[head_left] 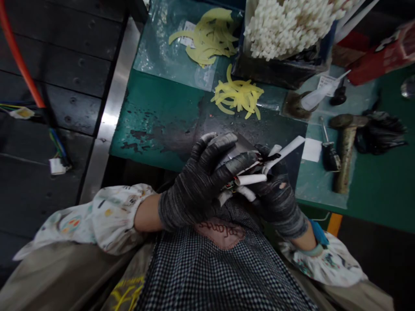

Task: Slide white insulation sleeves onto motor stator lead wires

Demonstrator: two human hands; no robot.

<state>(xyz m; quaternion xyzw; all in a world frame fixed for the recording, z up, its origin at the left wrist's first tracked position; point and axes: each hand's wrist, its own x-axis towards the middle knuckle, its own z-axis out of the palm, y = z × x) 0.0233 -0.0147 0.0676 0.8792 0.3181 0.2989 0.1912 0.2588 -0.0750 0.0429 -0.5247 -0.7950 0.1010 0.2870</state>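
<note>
In front of my apron a grey metal part (241, 149), perhaps a motor core, is held between both hands above the table's near edge. White sleeves (251, 179) and thin wires stick out of its right side. My left hand (197, 183), in a dark grey knitted glove with pale fingertips, is curled over the part from the left. My right hand (280, 201), gloved alike, is closed around the right side by the sleeves; its fingertips are mostly hidden. One longer white tube (287, 151) points up and right from this hand.
Yellow curved strips (238, 95) lie on the green table (155, 103), with more strips (210, 36) on plastic film. A dark bin (272, 71) holds many white tubes. A hammer (345, 155), a screwdriver (330, 151) and a brush pot (296, 106) lie right. An orange cable (21, 56) hangs left.
</note>
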